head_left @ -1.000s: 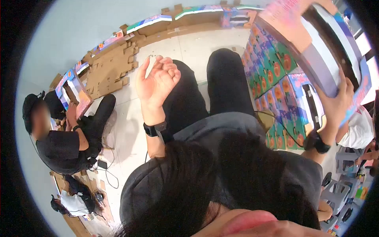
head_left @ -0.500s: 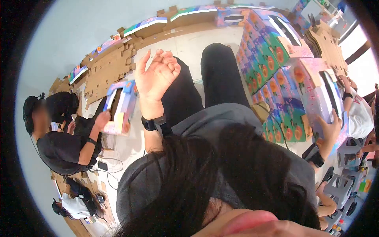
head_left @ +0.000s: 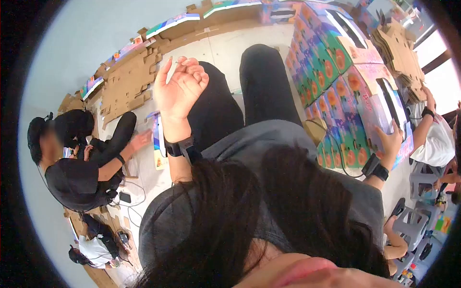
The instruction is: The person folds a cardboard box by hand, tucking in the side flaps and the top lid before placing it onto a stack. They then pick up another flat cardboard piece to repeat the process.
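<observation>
My left hand (head_left: pixel 182 89) is raised in front of my left thigh, palm up, fingers loosely bent and thumb apart, with nothing in it. At the right, my right hand (head_left: pixel 391 141) lies with spread fingers against a printed carton (head_left: pixel 369 98) with a dark handle slot in its top. That carton stands beside other flower-printed cartons (head_left: pixel 314 62) in a stack. Partly hidden behind my left forearm is another printed carton (head_left: pixel 160 144).
A person in black (head_left: pixel 72 180) sits at the left, one hand reaching toward the half-hidden carton. Flattened cardboard (head_left: pixel 127 81) lies along the wall. At the right are folded cardboard sheets (head_left: pixel 398 62), another person's arm (head_left: pixel 425 120) and grey stools (head_left: pixel 412 225).
The left-hand carton has moved right, behind my forearm, and the seated person's hand has come off it. The other person's hand at the right has moved up toward the cardboard sheets.
</observation>
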The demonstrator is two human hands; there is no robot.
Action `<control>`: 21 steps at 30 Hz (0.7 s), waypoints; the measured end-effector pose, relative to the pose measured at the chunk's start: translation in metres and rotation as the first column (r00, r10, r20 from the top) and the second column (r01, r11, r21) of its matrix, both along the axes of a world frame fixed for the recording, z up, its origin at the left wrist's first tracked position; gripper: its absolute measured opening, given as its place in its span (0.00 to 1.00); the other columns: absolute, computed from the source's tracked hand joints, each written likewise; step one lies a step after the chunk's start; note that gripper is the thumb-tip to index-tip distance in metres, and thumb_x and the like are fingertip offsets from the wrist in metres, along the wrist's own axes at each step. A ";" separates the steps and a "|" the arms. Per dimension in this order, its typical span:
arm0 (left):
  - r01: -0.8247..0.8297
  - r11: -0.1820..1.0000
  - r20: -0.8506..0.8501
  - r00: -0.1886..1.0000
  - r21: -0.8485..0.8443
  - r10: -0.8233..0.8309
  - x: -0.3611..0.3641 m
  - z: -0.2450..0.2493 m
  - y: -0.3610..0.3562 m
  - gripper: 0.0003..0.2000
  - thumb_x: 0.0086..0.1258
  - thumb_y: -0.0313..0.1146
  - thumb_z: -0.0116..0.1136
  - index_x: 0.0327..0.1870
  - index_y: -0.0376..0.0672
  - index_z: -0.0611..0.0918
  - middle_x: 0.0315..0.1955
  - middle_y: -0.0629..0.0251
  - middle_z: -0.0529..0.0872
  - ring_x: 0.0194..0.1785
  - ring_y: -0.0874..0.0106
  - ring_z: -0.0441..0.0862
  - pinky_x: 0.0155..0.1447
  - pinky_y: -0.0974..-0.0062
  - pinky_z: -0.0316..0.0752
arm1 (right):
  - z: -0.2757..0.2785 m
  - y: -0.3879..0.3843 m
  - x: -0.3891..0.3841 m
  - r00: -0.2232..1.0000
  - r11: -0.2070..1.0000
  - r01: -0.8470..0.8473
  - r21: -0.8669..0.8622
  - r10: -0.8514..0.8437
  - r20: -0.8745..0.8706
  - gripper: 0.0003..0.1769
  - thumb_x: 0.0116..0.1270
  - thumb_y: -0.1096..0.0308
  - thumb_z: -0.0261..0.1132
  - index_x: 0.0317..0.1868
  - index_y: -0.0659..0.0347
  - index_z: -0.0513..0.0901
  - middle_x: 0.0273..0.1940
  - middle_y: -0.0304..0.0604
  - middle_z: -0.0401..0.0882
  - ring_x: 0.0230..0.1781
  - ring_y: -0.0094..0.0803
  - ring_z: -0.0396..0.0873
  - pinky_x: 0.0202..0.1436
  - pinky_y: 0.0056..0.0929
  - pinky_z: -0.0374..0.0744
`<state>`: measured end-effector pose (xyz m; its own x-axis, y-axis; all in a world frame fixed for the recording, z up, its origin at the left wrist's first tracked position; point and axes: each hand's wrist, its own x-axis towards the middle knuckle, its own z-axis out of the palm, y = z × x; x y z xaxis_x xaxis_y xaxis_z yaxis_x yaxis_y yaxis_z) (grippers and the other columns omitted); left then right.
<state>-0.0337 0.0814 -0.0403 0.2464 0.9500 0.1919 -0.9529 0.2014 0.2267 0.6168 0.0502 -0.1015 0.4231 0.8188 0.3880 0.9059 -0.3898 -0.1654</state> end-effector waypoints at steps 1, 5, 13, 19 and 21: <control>-0.001 1.000 0.001 1.000 0.000 0.001 0.000 0.000 0.000 0.11 0.75 0.41 0.54 0.44 0.41 0.78 0.42 0.64 0.77 0.48 0.68 0.75 0.60 0.59 0.70 | 0.000 -0.001 -0.001 1.000 1.000 -0.006 0.004 0.006 0.009 0.52 0.42 0.37 0.80 0.68 0.53 0.79 0.60 0.57 0.76 0.61 0.52 0.77 0.64 0.45 0.76; 0.009 1.000 -0.016 1.000 0.011 -0.009 0.000 -0.001 0.000 0.12 0.75 0.41 0.54 0.46 0.41 0.78 0.43 0.63 0.78 0.48 0.67 0.75 0.61 0.58 0.69 | 0.003 -0.008 -0.009 0.996 0.999 0.020 0.047 -0.024 0.089 0.51 0.42 0.37 0.80 0.66 0.52 0.80 0.60 0.57 0.76 0.60 0.54 0.77 0.62 0.47 0.76; 0.017 0.885 -0.613 0.727 0.466 0.308 0.031 0.004 0.013 0.34 0.72 0.46 0.58 0.75 0.39 0.65 0.71 0.46 0.70 0.73 0.53 0.67 0.75 0.57 0.59 | 0.076 -0.050 -0.089 0.815 0.878 -0.254 0.405 -0.031 0.578 0.50 0.38 0.42 0.81 0.67 0.41 0.79 0.55 0.49 0.77 0.55 0.50 0.76 0.57 0.49 0.73; 0.169 0.574 -0.593 0.098 0.801 0.799 0.111 0.002 0.044 0.69 0.50 0.52 0.80 0.82 0.50 0.34 0.80 0.46 0.48 0.83 0.55 0.46 0.81 0.51 0.44 | 0.090 -0.014 -0.120 0.676 0.755 -0.555 0.350 0.164 0.718 0.44 0.44 0.36 0.75 0.65 0.38 0.82 0.53 0.44 0.74 0.53 0.46 0.74 0.56 0.47 0.71; 0.092 0.603 -0.610 0.166 0.792 0.775 0.115 0.001 0.046 0.69 0.49 0.51 0.80 0.82 0.47 0.33 0.81 0.49 0.45 0.84 0.56 0.43 0.82 0.54 0.41 | 0.089 -0.006 -0.132 0.607 0.672 -0.678 0.298 0.283 0.743 0.41 0.48 0.36 0.72 0.65 0.38 0.81 0.55 0.44 0.72 0.57 0.47 0.71 0.60 0.50 0.70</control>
